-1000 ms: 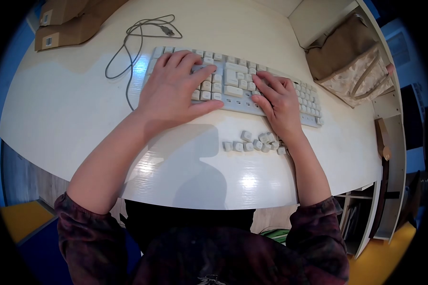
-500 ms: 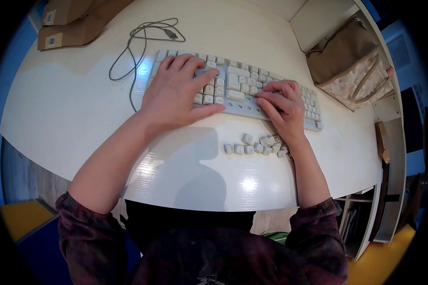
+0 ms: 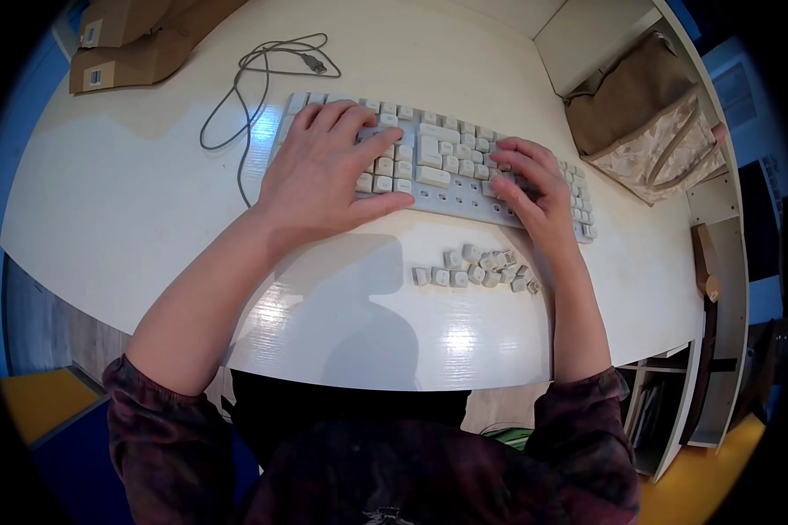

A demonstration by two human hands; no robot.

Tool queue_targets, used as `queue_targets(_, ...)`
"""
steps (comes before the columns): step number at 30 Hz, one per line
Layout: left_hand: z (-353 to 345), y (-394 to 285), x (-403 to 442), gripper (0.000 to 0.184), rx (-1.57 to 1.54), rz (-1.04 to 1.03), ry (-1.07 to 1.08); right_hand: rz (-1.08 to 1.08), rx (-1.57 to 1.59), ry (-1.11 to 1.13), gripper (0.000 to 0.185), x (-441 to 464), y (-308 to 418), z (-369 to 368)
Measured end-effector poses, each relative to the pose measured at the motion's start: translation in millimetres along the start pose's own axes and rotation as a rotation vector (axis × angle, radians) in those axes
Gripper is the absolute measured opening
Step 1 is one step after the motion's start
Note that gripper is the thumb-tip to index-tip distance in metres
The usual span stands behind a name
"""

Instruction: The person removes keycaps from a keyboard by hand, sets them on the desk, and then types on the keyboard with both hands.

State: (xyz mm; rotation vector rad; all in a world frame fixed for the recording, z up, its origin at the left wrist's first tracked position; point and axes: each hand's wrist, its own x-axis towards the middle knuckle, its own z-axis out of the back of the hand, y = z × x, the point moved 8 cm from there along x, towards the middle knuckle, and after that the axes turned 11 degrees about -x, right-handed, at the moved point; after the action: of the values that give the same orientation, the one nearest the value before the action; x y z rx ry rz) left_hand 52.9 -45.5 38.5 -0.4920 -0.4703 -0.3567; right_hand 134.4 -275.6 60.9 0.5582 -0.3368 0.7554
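A pale grey keyboard [image 3: 451, 203] lies on the white desk, with bare switch sockets along part of its near rows. My left hand [image 3: 328, 157] rests spread over its left part, fingers on the far keys and thumb along the near edge. Over the right part is my right hand [image 3: 538, 188], its thumb and fingers bent and apart. The thumb tip is beside a keycap [image 3: 488, 187] still on the board; I cannot tell if they touch. Several loose keycaps [image 3: 476, 273] lie in a pile in front of the keyboard, left of my right forearm.
The desk [image 3: 131, 201] has a curved front edge. A grey cable [image 3: 241, 96] with a plug loops beyond the keyboard's left end. Brown cardboard [image 3: 136, 52] sits at the far left. A brown fabric bag [image 3: 639, 96] stands in a shelf [image 3: 714, 197] at the right.
My right hand has shifted rightward along the keyboard and its pinched fingers have parted. Another loose keycap shows at the top of the pile. My left hand has stayed in place.
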Motion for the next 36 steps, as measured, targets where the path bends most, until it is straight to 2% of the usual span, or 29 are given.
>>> queue_targets(2, 0, 0, 0, 0.066, 0.0, 0.004, -0.002, 0.087, -0.163, 0.033, 0.037, 1, 1, -6)
queue_targets(8, 0, -1, 0, 0.066, -0.001, 0.005, -0.009, 0.045, -0.184, 0.128, 0.048, 0, -6, -11)
queue_targets(17, 0, 2, 1, 0.064, 0.017, 0.002, -0.025, 0.153, -0.38, 0.007, 0.034, -7, 2, -17)
queue_targets(20, 1, 1, 1, 0.064, 0.014, 0.0, -0.015, 0.065, -0.28, 0.015, 0.031, 1, -9, -17)
queue_targets(26, 2, 2, 1, 0.065, -0.014, 0.003, -0.005, 0.18, -0.269, -0.16, 0.021, -2, 10, -6)
queue_targets(29, 3, 2, 0, 0.065, -0.024, 0.004, -0.014, 0.142, -0.288, -0.176, 0.018, -6, 18, -3)
queue_targets(32, 2, 2, 1, 0.065, -0.013, 0.0, -0.005, 0.207, -0.339, -0.203, 0.017, -8, 18, 1)
queue_targets(35, 2, 2, 0, 0.065, -0.027, -0.002, -0.007, 0.208, -0.213, -0.167, 0.015, -8, 18, 3)
queue_targets(36, 2, 2, 0, 0.065, -0.022, -0.003, -0.011, 0.271, -0.184, -0.133, 0.015, -8, 26, 2)
